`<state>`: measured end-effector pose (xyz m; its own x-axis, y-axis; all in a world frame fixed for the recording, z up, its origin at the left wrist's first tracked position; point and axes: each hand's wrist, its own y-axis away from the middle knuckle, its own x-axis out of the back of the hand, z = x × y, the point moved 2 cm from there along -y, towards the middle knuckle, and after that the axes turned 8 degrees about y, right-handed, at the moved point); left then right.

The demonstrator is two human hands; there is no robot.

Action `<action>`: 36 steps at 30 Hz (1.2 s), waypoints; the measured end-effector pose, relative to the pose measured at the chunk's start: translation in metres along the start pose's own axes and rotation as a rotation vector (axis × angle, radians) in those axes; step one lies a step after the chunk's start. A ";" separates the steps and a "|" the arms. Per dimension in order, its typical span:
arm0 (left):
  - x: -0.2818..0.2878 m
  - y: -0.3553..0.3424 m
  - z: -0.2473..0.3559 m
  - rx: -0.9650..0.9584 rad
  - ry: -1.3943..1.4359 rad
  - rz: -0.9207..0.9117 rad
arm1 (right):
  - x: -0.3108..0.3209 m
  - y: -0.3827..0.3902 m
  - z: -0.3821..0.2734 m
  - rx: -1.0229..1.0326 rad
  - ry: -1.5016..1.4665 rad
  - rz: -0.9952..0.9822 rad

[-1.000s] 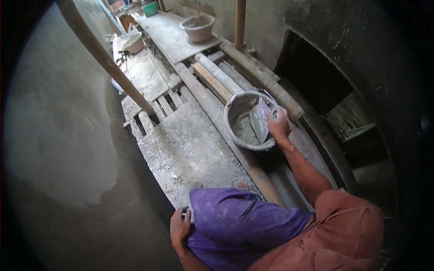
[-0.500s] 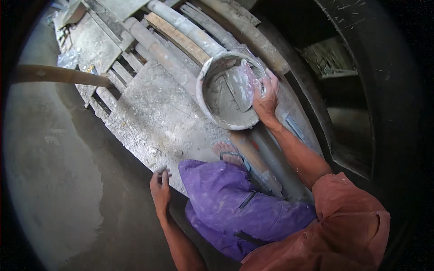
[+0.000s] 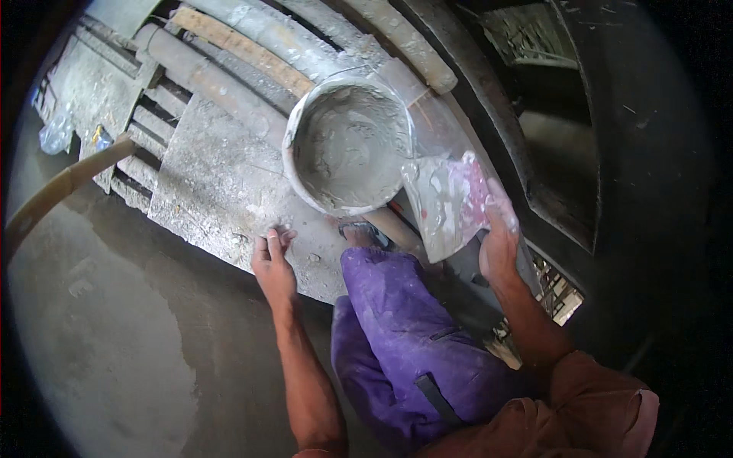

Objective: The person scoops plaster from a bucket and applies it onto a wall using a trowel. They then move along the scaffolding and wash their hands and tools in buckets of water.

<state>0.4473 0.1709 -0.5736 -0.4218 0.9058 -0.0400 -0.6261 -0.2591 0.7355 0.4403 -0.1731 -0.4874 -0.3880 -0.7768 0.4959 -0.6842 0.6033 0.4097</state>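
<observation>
My right hand is closed on a flat trowel, its broad plate smeared with wet grey mortar and patched pink and white near my fingers. The plate hangs just outside the lower right rim of a round bucket. Inside the bucket lies soft grey mortar with a rough, stirred surface. My left hand hovers over the edge of the dusty board, fingers loosely bent and apart, holding nothing that I can see.
The bucket stands on a platform of bamboo poles and a grit-covered board. A bamboo pole juts in at the left, near a clear plastic bag. Left of the platform is a grey, partly damp surface. Dark openings lie to the right.
My right hand has lifted the trowel out of the bucket and drawn it down to the right. My left hand has risen a little over the board. The view has shifted.
</observation>
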 end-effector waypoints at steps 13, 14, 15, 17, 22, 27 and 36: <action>-0.176 0.159 -0.037 0.238 0.432 -0.268 | 0.005 0.044 -0.006 -0.699 -0.303 -0.094; -0.168 0.153 -0.034 0.237 0.356 -0.178 | -0.018 0.061 0.013 -0.748 -0.414 -0.104; -0.176 0.161 -0.053 0.315 0.349 -0.105 | -0.002 0.061 0.021 -0.830 -0.350 -0.138; -0.176 0.165 -0.083 0.508 0.282 -0.222 | 0.026 0.069 0.049 -0.633 -0.089 -0.191; -0.168 0.187 -0.112 0.501 0.270 -0.077 | 0.053 0.101 0.104 -0.396 0.119 -0.351; -0.128 0.159 -0.116 0.473 0.180 0.005 | 0.021 0.060 0.118 -0.268 -0.087 0.108; -0.071 0.124 -0.042 0.428 0.504 0.167 | -0.115 -0.166 0.024 0.195 0.504 -0.092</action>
<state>0.3722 0.0609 -0.5083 -0.8089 0.5718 -0.1365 -0.2552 -0.1324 0.9578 0.5831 -0.1880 -0.6310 -0.0102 -0.6129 0.7901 -0.8216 0.4555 0.3428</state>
